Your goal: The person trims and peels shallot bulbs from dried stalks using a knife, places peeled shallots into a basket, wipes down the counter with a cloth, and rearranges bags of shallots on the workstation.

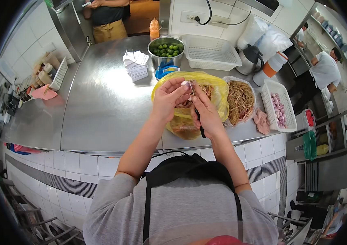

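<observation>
My left hand pinches a small pale shallot between thumb and fingertips. In my right hand is a small knife, its black handle sticking out below the palm. The blade is mostly hidden by my fingers, close to the shallot. Both hands are over an open yellow plastic bag with reddish-brown peelings inside. Right of it stands a clear bag of dry, stringy shallot tops. Farther right, a white basket holds several pinkish-purple shallots.
A steel pot of green limes, an orange squeeze bottle and a white crate line the back of the steel counter. Paper slips lie left. A pink cloth rests near the front edge. Other people stand beyond.
</observation>
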`<state>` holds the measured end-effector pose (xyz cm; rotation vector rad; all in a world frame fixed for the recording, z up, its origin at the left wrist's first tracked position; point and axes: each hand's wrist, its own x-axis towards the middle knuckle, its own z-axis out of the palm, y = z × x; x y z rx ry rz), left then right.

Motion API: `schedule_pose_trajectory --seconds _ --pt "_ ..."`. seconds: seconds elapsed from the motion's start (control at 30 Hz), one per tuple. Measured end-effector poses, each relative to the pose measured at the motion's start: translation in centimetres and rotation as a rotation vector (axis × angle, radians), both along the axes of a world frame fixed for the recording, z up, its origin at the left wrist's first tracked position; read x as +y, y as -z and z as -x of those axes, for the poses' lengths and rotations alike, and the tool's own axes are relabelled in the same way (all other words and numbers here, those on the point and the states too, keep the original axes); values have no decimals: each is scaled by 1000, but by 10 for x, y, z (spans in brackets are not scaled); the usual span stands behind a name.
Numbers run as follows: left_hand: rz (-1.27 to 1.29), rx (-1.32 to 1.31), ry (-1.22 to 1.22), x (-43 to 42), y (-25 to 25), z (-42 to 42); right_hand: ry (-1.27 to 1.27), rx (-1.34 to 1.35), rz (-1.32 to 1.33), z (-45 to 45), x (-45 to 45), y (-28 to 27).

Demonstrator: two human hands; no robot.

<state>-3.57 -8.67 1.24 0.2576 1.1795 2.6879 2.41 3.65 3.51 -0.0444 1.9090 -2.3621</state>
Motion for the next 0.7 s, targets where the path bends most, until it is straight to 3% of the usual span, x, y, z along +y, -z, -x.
schedule_pose_trajectory --seconds 0.1,0.37,0.7 --pt "55 -3 -29 -1 0 -2 35 -16 -15 2 5 1" --pt "-257 -84 185 -11 2 3 55 -43 30 5 19 -3" --pt "-181 -116 52 -14 3 4 -66 44 38 -9 19 -27"
